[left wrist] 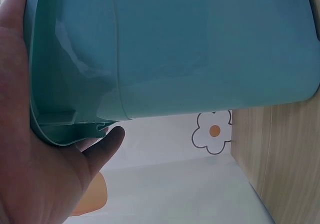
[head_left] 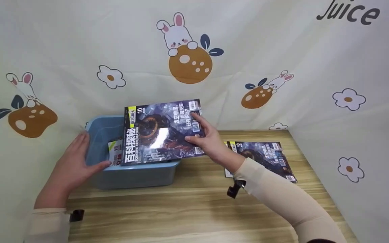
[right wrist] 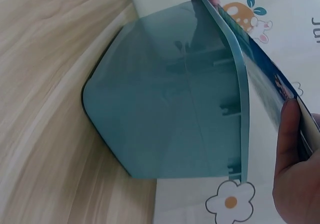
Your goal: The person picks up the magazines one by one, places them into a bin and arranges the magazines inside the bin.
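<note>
My right hand [head_left: 211, 141] holds the right edge of a dark-covered magazine [head_left: 147, 145], with its thumb on the cover. The magazine hangs tilted over a blue plastic bin [head_left: 140, 177], covering much of its opening. In the right wrist view, the magazine [right wrist: 270, 78] slants down towards the bin's rim [right wrist: 242, 83]. My left hand [head_left: 71, 165] grips the bin's front left corner, with its thumb over the rim. Inside the bin, part of another printed cover [head_left: 115, 153] shows; the rest is hidden.
A second magazine [head_left: 258, 155] with a matching cover lies on the wooden table [head_left: 198, 202], right of the bin, partly behind my right forearm. It seems to lie on another one. A patterned curtain [head_left: 130, 50] hangs behind the table and along both sides.
</note>
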A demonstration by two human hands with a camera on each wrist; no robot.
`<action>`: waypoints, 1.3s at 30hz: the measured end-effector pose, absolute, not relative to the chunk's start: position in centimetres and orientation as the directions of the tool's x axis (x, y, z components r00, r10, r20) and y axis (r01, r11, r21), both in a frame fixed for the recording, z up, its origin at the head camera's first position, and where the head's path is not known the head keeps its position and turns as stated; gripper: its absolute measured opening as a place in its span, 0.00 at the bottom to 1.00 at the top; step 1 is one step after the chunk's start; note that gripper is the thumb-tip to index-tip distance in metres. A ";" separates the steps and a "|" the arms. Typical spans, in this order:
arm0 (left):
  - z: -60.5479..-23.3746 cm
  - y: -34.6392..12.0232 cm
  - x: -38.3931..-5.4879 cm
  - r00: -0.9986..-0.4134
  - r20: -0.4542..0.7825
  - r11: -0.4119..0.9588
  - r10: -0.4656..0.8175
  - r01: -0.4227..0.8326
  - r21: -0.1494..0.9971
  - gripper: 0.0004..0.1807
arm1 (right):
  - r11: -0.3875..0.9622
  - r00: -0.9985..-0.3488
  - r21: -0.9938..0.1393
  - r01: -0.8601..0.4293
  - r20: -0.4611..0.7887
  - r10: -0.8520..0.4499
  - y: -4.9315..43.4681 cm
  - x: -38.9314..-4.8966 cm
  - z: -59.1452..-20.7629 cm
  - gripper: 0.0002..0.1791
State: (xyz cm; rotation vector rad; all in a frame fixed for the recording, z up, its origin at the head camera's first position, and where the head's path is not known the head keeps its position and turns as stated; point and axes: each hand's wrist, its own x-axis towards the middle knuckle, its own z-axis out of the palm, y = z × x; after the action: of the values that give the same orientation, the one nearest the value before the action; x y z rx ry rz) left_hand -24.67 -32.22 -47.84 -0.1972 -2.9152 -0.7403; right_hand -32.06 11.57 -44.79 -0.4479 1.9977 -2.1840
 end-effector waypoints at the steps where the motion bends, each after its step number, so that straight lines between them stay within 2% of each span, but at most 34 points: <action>1: -47.9 -32.3 -24.7 -0.984 0.154 0.871 0.095 0.157 0.466 0.74 | -0.105 -0.944 -0.991 -0.088 0.116 -0.309 11.3 -32.0 -44.8 0.53; 6: -47.9 -32.3 -24.6 -0.986 0.144 0.871 0.089 0.147 0.469 0.74 | -0.111 -0.941 -0.991 -0.074 0.106 -0.321 9.9 -31.9 -44.7 0.54; 15: -47.8 -32.2 -24.7 -0.984 0.151 0.864 0.098 0.159 0.478 0.73 | -0.064 -0.938 -0.989 -0.129 0.143 -0.315 8.1 -32.4 -44.6 0.53; 21: -47.8 -32.4 -24.7 -0.984 0.147 0.865 0.102 0.160 0.475 0.73 | 0.052 -0.933 -0.973 -0.223 0.197 -0.300 7.0 -32.8 -44.8 0.52; 29: -47.7 -32.3 -24.6 -0.987 0.130 0.870 0.098 0.149 0.470 0.74 | -0.018 -0.947 -0.993 -0.120 0.120 -0.299 4.3 -32.0 -44.5 0.53; 39: -48.1 -32.7 -25.0 -0.979 0.167 0.860 0.120 0.186 0.475 0.73 | 0.140 -0.954 -0.980 -0.145 0.101 -0.281 1.8 -31.5 -44.1 0.53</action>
State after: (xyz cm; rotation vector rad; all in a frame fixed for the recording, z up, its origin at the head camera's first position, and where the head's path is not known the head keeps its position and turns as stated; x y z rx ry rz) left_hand -24.96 -32.74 -48.10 -0.2397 -2.9023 -0.7614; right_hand -31.52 1.76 -44.06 -0.4295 2.2890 -1.9465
